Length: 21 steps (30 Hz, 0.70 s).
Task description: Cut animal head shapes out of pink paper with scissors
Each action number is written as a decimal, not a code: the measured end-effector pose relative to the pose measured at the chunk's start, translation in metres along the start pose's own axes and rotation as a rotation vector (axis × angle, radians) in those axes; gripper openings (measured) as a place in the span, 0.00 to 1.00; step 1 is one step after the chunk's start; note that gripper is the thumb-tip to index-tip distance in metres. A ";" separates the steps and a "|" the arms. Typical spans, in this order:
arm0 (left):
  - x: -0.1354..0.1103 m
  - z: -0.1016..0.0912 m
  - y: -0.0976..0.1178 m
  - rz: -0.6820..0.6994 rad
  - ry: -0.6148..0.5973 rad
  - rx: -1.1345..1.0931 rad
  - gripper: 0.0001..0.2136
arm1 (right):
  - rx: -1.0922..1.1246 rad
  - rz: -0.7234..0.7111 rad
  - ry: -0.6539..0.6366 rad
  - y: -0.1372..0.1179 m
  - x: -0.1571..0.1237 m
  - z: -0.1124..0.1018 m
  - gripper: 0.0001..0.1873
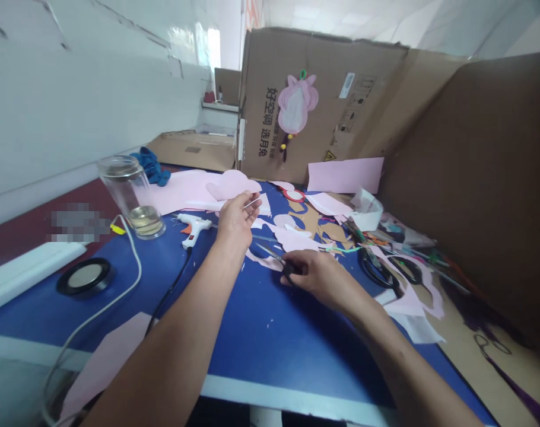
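My right hand [312, 270] is closed around black-handled scissors [274, 254], their blades pointing to the upper left above the blue table. My left hand [238, 218] is raised beyond the blades, fingers curled together around a thin white piece [252, 202] seen almost edge-on; it looks like paper. A narrow curved pink offcut [270, 262] lies under the scissors. Left of my left wrist rests a white glue gun [192, 229] with an orange trigger. Pink cloud-shaped paper [234, 184] lies just behind my left hand.
A glass bottle [132, 198] stands at the left, near a roll of black tape [86, 277] and a white power strip [29, 273]. Paper scraps and a second pair of black scissors [377, 273] clutter the right. A cardboard box [341, 59] bearing a pink hanging ornament [295, 107] walls the back.
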<state>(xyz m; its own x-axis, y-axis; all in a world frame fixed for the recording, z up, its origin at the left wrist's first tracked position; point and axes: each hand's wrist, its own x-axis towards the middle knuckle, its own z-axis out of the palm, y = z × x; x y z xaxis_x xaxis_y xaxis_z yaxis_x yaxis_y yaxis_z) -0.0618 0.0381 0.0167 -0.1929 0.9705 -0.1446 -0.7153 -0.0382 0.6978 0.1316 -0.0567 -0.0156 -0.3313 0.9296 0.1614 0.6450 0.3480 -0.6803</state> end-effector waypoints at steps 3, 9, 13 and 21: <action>0.001 -0.001 0.003 -0.005 -0.030 -0.009 0.03 | -0.105 -0.028 0.011 -0.001 -0.004 0.007 0.16; -0.010 0.004 -0.004 -0.069 -0.218 0.063 0.03 | -0.085 -0.029 -0.017 -0.003 -0.004 0.012 0.18; -0.015 0.006 -0.008 -0.070 -0.306 0.115 0.03 | 0.081 -0.003 -0.091 -0.003 0.000 0.001 0.14; -0.028 0.011 -0.021 -0.059 -0.507 0.361 0.08 | 0.621 0.069 0.527 0.001 0.012 -0.032 0.21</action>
<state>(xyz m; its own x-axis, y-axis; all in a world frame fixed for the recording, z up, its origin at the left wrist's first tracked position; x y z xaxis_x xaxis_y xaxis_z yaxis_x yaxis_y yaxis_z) -0.0342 0.0149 0.0139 0.2465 0.9640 0.0992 -0.4254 0.0156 0.9049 0.1503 -0.0414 0.0085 0.1619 0.9355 0.3142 0.1020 0.3008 -0.9482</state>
